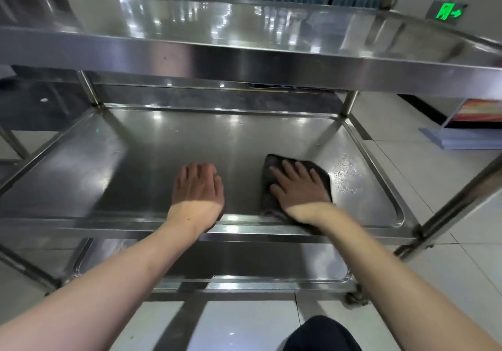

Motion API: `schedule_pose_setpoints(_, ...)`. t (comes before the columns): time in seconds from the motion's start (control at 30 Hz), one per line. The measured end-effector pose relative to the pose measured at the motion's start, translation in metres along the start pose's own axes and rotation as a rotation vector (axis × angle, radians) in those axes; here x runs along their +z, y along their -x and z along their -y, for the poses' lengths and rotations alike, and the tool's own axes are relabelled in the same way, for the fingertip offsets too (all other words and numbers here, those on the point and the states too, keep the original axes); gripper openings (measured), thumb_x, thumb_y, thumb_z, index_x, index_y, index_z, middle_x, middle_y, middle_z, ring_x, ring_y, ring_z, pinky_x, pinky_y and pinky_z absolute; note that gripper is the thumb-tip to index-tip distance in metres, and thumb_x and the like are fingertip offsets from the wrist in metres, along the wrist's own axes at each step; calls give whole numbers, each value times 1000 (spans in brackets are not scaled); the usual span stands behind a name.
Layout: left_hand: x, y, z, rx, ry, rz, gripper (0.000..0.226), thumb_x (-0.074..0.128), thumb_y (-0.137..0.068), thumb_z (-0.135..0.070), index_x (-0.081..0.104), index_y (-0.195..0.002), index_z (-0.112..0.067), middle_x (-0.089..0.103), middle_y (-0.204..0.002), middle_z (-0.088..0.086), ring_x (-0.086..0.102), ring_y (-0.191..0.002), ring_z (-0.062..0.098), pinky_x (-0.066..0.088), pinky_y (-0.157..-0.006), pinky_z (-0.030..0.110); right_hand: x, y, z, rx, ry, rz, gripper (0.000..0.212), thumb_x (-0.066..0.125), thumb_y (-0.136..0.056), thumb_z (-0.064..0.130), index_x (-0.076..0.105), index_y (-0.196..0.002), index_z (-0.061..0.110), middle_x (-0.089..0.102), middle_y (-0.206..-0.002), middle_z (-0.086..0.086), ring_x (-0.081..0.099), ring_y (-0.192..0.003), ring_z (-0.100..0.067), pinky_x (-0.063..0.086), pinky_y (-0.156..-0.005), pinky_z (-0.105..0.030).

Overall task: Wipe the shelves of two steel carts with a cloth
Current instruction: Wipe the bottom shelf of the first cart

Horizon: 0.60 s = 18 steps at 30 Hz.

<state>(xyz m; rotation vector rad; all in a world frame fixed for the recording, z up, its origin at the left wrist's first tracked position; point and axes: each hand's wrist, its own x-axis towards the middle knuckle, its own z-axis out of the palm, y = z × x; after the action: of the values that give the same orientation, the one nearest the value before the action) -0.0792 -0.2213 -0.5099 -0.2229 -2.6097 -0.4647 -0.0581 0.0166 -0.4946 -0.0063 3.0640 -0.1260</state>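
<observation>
A steel cart with three shelves fills the view. On its middle shelf (168, 144) lies a dark grey cloth (267, 168), right of centre near the front rim. My right hand (298, 187) presses flat on the cloth with straight, spread fingers. My left hand (198, 187) rests palm down on the bare steel to the left of the cloth, fingers relaxed and holding nothing. Water droplets (346, 176) glisten on the shelf just right of the cloth.
The top shelf (244, 32) overhangs my hands close above. The bottom shelf (244, 263) lies below the front rim. Steel posts (451, 214) rise at the right corner, a caster (355, 297) beneath. Tiled floor (407, 160) spreads to the right, my dark knee (323, 334) below.
</observation>
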Motion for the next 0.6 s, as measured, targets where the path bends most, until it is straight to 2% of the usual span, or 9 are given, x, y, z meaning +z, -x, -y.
schedule_pose_setpoints(0.1, -1, 3, -2, -19, -7, -3, 33, 27, -92, -36, 53, -93, -16, 52, -94, 13, 46, -90, 35, 40, -80, 45, 0, 8, 40, -132, -50, 58, 58, 23, -109, 55, 8, -165, 47, -7, -175, 11, -10, -162, -20, -8, -129, -48)
schedule_pose_setpoints(0.2, 0, 4, -2, 0, -23, 15, 33, 26, -90, -36, 52, -93, -17, 51, -96, 11, 46, -91, 34, 39, -79, 44, -4, -37, 58, -185, -46, 28, 58, 23, -109, 55, 12, -165, 46, -1, -176, 8, -4, -162, -23, -5, -129, -51)
schedule_pose_setpoints(0.3, 2, 3, 2, 27, -31, 10, 32, 27, -89, -35, 52, -93, -17, 50, -96, 10, 46, -90, 33, 39, -79, 44, -10, -93, 44, -110, -59, 4, 58, 24, -109, 53, 17, -165, 42, 5, -176, 5, 3, -162, -25, -1, -128, -53)
schedule_pose_setpoints(0.4, 1, 3, 4, 38, -32, 7, 32, 24, -90, -34, 51, -92, -17, 49, -94, 9, 44, -88, 31, 38, -77, 43, -17, -118, -7, 55, -84, -37, 59, 21, -106, 53, 21, -164, 41, 8, -176, 3, 6, -161, -26, 1, -128, -54)
schedule_pose_setpoints(0.5, -2, 2, 2, 36, -20, 8, 32, 23, -89, -34, 50, -91, -17, 49, -93, 10, 43, -88, 32, 36, -77, 43, -17, -96, -51, 171, -72, -31, 59, 20, -107, 53, 20, -164, 40, 8, -176, 2, 5, -161, -27, 1, -128, -55)
schedule_pose_setpoints(0.6, -5, 2, -3, 21, -8, 21, 32, 24, -88, -35, 50, -90, -17, 50, -95, 11, 44, -90, 33, 34, -78, 44, -12, -56, -58, 198, -61, -31, 60, 22, -108, 55, 17, -165, 40, 7, -176, 2, 5, -161, -28, 1, -128, -54)
